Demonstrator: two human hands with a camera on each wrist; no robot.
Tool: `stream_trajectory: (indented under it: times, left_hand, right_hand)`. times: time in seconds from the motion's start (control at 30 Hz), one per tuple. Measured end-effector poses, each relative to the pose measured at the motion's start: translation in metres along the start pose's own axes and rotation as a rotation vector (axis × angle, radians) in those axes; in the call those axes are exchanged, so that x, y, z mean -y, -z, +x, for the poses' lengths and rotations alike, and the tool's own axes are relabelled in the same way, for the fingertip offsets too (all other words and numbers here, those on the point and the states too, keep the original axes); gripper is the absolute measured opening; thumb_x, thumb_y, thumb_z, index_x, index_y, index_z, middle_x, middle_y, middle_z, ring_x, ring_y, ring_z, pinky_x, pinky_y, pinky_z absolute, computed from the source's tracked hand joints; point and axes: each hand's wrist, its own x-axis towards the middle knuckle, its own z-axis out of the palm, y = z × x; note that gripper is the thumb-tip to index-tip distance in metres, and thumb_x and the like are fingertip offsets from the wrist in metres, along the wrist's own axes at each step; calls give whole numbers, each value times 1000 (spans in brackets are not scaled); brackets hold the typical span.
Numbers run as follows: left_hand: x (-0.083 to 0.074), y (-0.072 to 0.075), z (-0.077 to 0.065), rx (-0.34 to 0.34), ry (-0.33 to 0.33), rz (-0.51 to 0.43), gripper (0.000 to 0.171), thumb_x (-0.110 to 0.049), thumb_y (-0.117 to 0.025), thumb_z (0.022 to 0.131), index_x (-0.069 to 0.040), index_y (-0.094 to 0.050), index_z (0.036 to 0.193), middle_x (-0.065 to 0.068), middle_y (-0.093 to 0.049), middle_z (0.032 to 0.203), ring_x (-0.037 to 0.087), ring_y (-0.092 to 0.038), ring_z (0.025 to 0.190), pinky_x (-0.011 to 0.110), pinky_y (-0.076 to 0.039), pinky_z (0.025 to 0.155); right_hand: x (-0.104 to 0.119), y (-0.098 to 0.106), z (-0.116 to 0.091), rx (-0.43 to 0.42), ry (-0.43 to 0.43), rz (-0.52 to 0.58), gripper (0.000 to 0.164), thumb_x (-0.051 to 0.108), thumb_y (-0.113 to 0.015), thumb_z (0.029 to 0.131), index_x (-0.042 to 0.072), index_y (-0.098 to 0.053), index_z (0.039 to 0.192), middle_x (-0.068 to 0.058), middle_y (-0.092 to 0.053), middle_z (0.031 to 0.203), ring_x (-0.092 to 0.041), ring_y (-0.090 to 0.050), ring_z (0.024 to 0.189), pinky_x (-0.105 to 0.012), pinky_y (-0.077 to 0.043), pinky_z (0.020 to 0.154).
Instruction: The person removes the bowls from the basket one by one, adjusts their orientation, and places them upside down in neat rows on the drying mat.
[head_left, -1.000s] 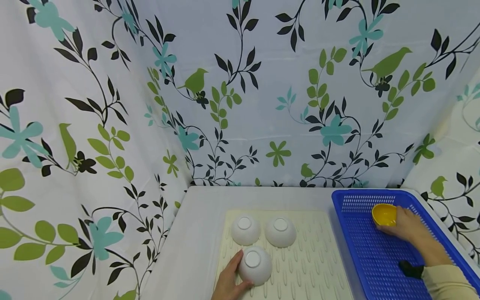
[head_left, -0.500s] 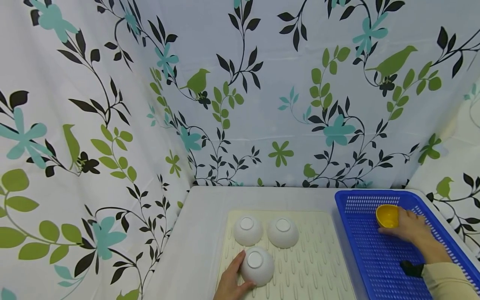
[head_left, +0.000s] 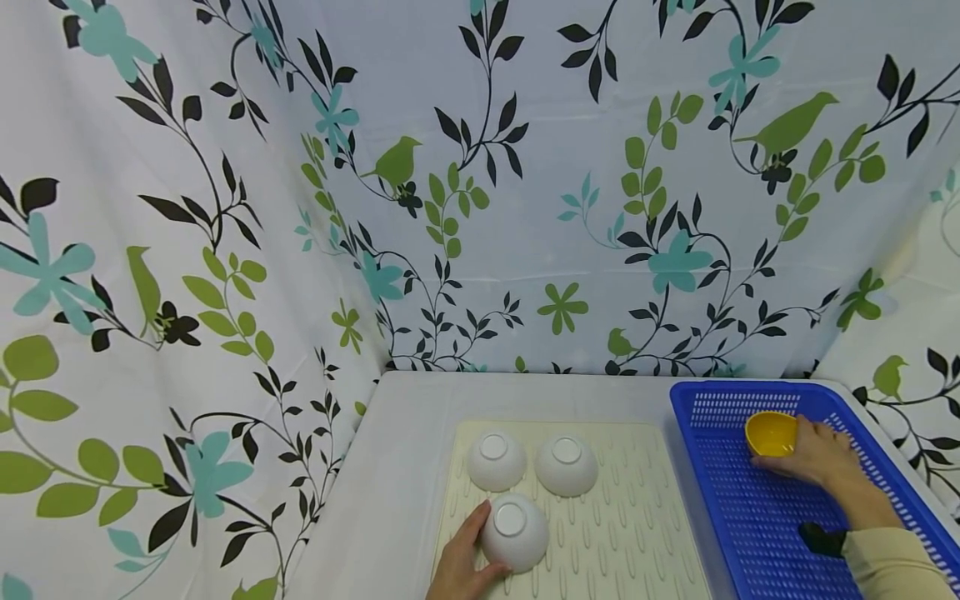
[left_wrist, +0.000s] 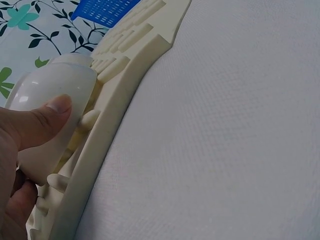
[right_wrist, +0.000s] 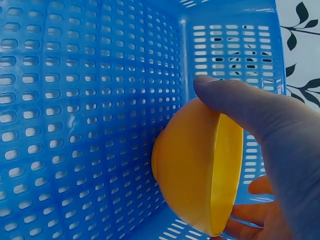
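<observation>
My left hand (head_left: 468, 557) holds a white bowl (head_left: 516, 537) that stands upside down on a cream ridged drying mat (head_left: 622, 525). In the left wrist view the thumb (left_wrist: 42, 122) lies along that bowl's side, with fingertips curled below its rim. Two more upturned white bowls, one at the left (head_left: 496, 462) and one at the right (head_left: 566, 467), sit behind it. Inside a blue perforated basket (head_left: 738, 492), my right hand (head_left: 813, 457) grips a small yellow bowl (head_left: 768, 433) by its rim. The right wrist view shows this bowl (right_wrist: 187, 167) with its foot by the basket floor.
The basket takes up the right side of the white table (head_left: 367, 500), beside the mat. A patterned curtain (head_left: 465, 208) hangs behind the table and along both sides. A black strap (head_left: 821, 539) circles the right wrist next to a cream sleeve (head_left: 892, 558).
The head view has turned slightly. Over the last half second the yellow bowl has shifted a little left in the right hand. The left hand and the white bowls stay put.
</observation>
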Motion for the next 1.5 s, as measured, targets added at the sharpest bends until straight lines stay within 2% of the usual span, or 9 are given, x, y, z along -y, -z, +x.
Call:
stream_trajectory:
  times: [0.2, 0.43, 0.57, 0.8, 0.97, 1.33, 1.5]
  left_hand:
    - [-3, 1, 1, 3, -4, 12, 91, -50, -74, 70, -8, -37, 142, 12, -46, 144, 31, -49, 128, 43, -45, 104]
    - [-4, 2, 1, 12, 0, 21, 90, -48, -75, 70, -8, -38, 142, 12, -46, 144, 31, -49, 128, 42, -45, 104]
    - [-4, 3, 1, 29, 13, 15, 90, -47, -76, 70, -7, -37, 142, 12, -45, 144, 31, -48, 128, 43, -44, 105]
    - [-5, 4, 2, 47, 28, -1, 91, -47, -75, 71, -6, -37, 142, 13, -44, 145, 32, -47, 129, 44, -43, 106]
    - [-7, 5, 2, 56, 39, -13, 90, -46, -75, 72, -5, -36, 142, 13, -43, 146, 33, -46, 130, 45, -42, 106]
    - [-7, 5, 2, 61, 53, -12, 91, -47, -75, 72, -5, -36, 142, 14, -42, 146, 34, -45, 130, 46, -41, 106]
    - [-8, 5, 2, 61, 46, -12, 91, -46, -75, 72, -4, -36, 142, 14, -42, 146, 33, -45, 131, 45, -41, 107]
  right_hand:
    - [-1, -1, -1, 0, -13, 9, 134, 72, -69, 61, -26, -12, 133, -52, -21, 122, -68, -21, 107, -81, -21, 93]
    - [-2, -4, -2, -17, 14, 33, 132, 67, -71, 63, -30, -12, 130, -54, -24, 119, -65, -31, 104, -75, -33, 92]
    - [0, -3, -5, -51, 25, 43, 128, 64, -72, 64, -29, -14, 130, -53, -26, 118, -64, -32, 102, -75, -35, 89]
    - [15, 10, -14, -142, 35, 69, 127, 61, -73, 65, -26, -11, 135, -53, -24, 121, -65, -27, 105, -78, -30, 90]
    - [27, 17, -19, -216, 60, 86, 123, 58, -74, 66, -24, -14, 137, -52, -26, 122, -64, -27, 105, -76, -33, 86]
    - [50, 31, -32, -249, 100, 103, 125, 60, -74, 66, -17, -11, 141, -49, -26, 127, -62, -25, 108, -73, -31, 86]
    - [63, 39, -40, -296, 162, 118, 122, 57, -75, 66, -17, -14, 141, -48, -31, 125, -61, -30, 107, -73, -32, 85]
